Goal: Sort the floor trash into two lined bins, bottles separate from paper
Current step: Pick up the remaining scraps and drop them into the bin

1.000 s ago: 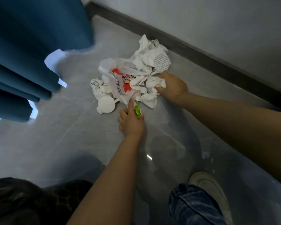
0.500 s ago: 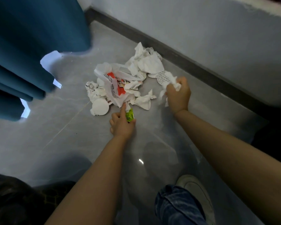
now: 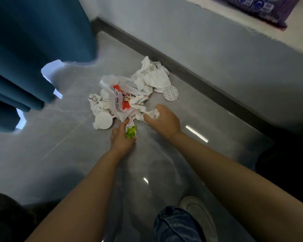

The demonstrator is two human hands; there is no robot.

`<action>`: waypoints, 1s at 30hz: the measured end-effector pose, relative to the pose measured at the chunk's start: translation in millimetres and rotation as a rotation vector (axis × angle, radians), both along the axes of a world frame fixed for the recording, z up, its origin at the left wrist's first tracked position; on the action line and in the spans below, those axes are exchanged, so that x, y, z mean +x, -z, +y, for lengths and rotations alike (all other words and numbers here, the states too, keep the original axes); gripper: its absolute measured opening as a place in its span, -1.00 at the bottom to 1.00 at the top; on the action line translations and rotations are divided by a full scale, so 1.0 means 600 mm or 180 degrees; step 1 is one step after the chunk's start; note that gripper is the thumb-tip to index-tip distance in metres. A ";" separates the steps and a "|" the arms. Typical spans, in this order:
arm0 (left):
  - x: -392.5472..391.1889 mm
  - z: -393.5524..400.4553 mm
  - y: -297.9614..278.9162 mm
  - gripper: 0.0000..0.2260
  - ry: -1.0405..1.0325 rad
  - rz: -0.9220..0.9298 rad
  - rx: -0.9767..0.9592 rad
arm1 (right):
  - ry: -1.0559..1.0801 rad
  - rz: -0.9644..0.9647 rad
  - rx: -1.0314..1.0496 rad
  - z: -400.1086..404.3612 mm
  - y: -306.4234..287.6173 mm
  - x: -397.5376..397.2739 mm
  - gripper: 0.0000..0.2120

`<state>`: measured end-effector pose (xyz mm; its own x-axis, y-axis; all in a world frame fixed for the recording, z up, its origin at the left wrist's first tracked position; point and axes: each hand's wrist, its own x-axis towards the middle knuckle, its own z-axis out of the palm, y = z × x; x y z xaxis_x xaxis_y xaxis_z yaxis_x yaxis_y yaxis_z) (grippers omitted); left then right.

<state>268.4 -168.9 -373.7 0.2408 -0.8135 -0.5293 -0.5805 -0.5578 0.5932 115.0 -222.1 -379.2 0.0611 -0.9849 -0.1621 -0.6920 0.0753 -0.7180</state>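
Note:
A heap of crumpled white paper (image 3: 152,77) lies on the grey floor near the wall, mixed with a white plastic bag with red print (image 3: 120,100). My left hand (image 3: 122,138) grips a small green wrapper (image 3: 131,132) at the heap's near edge, its forefinger touching the bag. My right hand (image 3: 162,119) holds a crumpled white tissue (image 3: 151,114) just right of that. A white round lid (image 3: 103,120) lies at the heap's left, and a printed round seal (image 3: 170,93) lies at its right. No bottle or bin can be made out.
A blue curtain (image 3: 33,49) hangs at the left. A dark skirting board (image 3: 191,75) runs along the grey wall behind the heap. My jeans knee (image 3: 175,224) and light shoe (image 3: 198,212) are at the bottom. A dark object (image 3: 287,163) sits at the right edge.
My right hand came down from beside the printed seal to the heap's near edge with the tissue in it. The seal now lies on the floor. My left hand kept its hold on the green wrapper.

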 end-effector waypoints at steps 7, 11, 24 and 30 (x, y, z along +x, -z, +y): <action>0.001 0.002 0.001 -0.38 0.0042 -0.0059 -0.0088 | -0.0562 0.0728 -0.0199 0.003 0.034 -0.001 -0.57; 0.002 0.004 0.001 -0.40 -0.0073 0.0050 -0.0153 | -0.0175 0.0104 -0.0728 0.044 0.050 -0.030 -0.74; -0.022 0.056 0.007 -0.91 -0.1126 0.0598 -0.0688 | 0.0183 -0.0362 -0.0832 0.099 0.075 -0.047 -0.85; -0.046 0.114 -0.039 -0.83 -0.1475 0.1092 -0.0980 | -0.0068 -0.0198 -0.0741 0.101 0.068 -0.044 -0.55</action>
